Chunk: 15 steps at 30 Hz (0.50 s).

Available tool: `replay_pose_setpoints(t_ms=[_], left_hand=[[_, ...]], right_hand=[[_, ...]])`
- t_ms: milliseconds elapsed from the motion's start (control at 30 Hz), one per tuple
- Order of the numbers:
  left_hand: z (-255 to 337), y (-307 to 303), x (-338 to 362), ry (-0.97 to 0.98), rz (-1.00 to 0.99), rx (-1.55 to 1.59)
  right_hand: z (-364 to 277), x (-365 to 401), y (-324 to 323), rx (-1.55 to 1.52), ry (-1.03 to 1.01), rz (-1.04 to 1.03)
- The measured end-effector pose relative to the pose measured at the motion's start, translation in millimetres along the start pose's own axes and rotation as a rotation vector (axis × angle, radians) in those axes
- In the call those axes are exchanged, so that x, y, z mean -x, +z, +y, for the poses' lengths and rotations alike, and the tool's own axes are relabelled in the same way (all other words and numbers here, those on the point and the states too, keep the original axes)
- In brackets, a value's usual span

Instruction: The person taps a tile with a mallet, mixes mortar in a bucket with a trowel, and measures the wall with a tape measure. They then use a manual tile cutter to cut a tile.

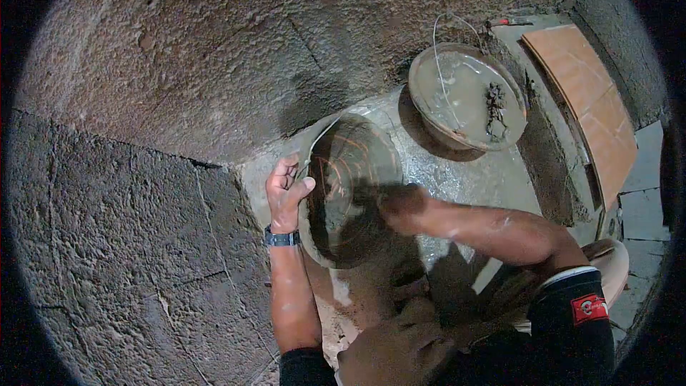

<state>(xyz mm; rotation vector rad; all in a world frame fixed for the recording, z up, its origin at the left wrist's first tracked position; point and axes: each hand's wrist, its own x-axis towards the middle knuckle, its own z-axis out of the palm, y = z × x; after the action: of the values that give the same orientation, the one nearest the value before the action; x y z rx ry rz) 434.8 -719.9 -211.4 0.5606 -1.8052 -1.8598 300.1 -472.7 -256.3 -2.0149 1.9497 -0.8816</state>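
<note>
A mud-coated bucket with a wire handle stands tilted in front of me, its mouth facing me. Orange-brown streaks and grey residue show on its inside. My left hand is closed on the left rim, thumb at the mouth and fingers around the outer edge. Near the right rim, my right hand is dark and smeared, so its fingers and anything in them cannot be made out. Shadow covers the lower part of the bucket's inside.
A second bucket with grey, cloudy liquid, a dark clump and a raised wire handle stands at the back right. An orange tile panel leans beyond it, near a small red-handled tool. Rough walls rise behind and to the left.
</note>
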Motion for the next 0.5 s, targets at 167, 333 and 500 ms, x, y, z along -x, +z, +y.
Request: replay_pose_setpoints(t_ms=[167, 333, 500], left_hand=[[6, 7, 2, 0.003, -0.009, 0.016], [6, 2, 5, -0.002, 0.039, 0.025], [-10, -11, 7, 0.056, 0.090, 0.058]], right_hand=[[9, -54, -7, -0.172, 0.422, -0.339], [-31, -41, 22, 0.123, 0.344, -0.523], [-21, -39, -5, -0.026, 0.451, -0.337]])
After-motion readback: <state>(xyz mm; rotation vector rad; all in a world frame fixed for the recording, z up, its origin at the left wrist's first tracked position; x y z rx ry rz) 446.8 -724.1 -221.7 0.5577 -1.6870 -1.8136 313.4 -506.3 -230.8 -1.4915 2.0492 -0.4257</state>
